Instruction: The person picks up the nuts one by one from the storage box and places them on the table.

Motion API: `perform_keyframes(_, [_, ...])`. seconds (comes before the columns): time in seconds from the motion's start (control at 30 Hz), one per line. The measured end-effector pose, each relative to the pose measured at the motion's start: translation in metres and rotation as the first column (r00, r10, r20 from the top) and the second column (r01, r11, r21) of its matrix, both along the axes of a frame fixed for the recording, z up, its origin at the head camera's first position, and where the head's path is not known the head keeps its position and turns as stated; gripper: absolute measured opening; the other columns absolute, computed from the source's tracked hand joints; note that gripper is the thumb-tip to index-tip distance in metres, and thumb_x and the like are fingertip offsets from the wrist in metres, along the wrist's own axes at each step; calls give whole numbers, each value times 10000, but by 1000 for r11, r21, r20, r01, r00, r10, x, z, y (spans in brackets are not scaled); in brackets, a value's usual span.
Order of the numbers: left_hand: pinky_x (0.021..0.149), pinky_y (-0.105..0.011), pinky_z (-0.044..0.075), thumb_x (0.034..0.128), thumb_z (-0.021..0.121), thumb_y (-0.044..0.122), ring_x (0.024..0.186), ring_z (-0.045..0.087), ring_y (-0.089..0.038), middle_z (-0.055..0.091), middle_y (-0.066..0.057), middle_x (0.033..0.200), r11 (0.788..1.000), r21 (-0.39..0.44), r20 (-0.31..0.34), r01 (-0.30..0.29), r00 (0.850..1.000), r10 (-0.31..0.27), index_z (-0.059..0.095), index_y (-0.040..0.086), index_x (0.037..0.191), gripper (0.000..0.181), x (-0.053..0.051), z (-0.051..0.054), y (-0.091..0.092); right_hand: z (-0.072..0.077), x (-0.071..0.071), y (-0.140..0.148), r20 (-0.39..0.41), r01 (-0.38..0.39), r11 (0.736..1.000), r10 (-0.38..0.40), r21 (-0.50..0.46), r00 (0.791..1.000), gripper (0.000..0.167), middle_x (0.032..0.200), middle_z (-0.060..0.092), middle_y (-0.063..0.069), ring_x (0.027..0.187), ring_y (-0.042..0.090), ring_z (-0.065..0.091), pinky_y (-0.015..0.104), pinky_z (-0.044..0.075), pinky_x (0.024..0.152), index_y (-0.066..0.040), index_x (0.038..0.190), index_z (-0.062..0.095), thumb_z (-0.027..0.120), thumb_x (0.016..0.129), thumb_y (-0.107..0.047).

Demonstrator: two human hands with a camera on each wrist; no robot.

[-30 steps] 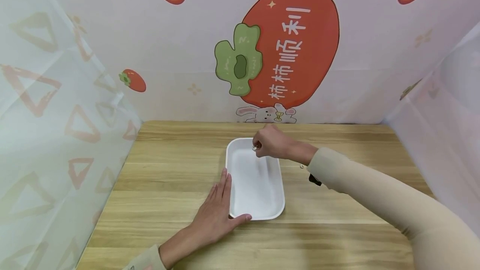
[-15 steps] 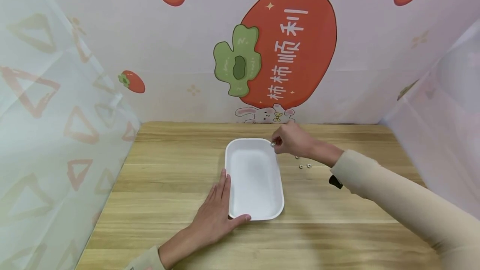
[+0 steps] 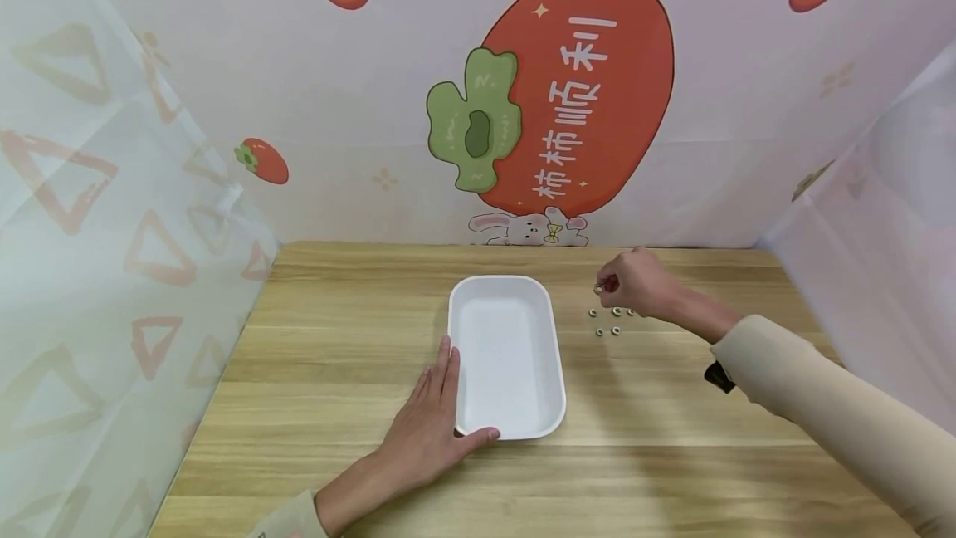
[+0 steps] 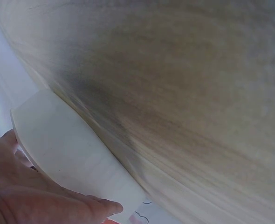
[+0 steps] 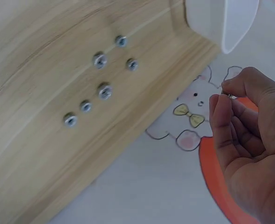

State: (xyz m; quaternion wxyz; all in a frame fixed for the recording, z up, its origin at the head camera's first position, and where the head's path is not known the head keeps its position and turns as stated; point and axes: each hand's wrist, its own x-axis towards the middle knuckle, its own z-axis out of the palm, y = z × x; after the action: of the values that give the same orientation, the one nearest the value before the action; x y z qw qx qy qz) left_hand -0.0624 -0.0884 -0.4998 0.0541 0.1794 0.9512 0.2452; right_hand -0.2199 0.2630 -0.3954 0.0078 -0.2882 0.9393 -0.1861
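Observation:
My right hand [image 3: 637, 284] is raised over the table to the right of the tray, pinching a small metal nut [image 3: 598, 289] between thumb and forefinger. Only a sliver of that nut shows in the right wrist view. Below and beside this hand, several metal nuts [image 5: 99, 60] lie loosely grouped on the table. A white rectangular tray [image 3: 508, 364] stands in the middle, with nothing visible inside. My left hand [image 3: 424, 432] rests along the tray's left side with fingers extended, its thumb at the near rim. In the left wrist view it touches the tray wall [image 4: 77, 144].
The wooden table [image 3: 329, 339] ends at a back wall sheet [image 3: 373, 106] printed with persimmons and a rabbit. Patterned sheets also hang at the left and right. A black wrist strap piece [image 3: 719, 378] sticks out under the right sleeve.
My right hand has moved right, from above the tray across its far right rim to beside the loose nuts, still pinching a nut. The left hand and tray have stayed put.

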Motion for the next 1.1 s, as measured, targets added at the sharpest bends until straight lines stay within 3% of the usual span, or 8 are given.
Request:
perform_keyframes(0.2, [1297,-504,239,906,686,712,1566,301,-411,-49,-132,1785,1000,-5,-5,1,1000,-1,119,-23,1682,1211,0,0,1,-4,4,18,22,34,999,-34,24,999,112,761,763,-25,676,64,676,310,580,640,-74,811,808,766,802,29])
perform_keyframes(0.37, [1296,-507,239,908,677,720,1568,296,-412,-51,-136,1783,1000,-8,-5,6,1000,-6,118,-27,1681,1212,0,0,1,-9,6,30,50,57,997,-61,60,997,124,709,713,-57,622,58,594,280,519,599,-97,765,774,791,824,11])
perform_keyframes(0.63, [1297,-508,235,911,660,732,1573,289,-402,-57,-138,1782,1000,-8,-12,8,1000,-8,114,-32,1680,1213,0,0,1,-21,8,47,16,63,996,-65,68,998,123,705,727,-56,640,45,623,305,548,611,-104,740,783,825,802,-7])
perform_keyframes(0.9, [1295,-513,239,911,662,732,1566,295,-420,-51,-141,1782,1000,-1,-5,4,1000,-4,118,-31,1680,1212,1,0,1,-34,12,58,70,96,989,-104,112,992,201,670,651,-93,592,55,498,270,439,572,-164,713,729,780,842,-18])
perform_keyframes(1.1, [1297,-509,236,910,660,736,1564,296,-430,-48,-141,1782,1000,-7,1,0,1000,0,114,-25,1682,1214,1,1,1,-49,14,65,27,83,989,-87,122,996,193,653,652,-98,581,50,492,265,436,554,-160,698,731,814,823,-38])
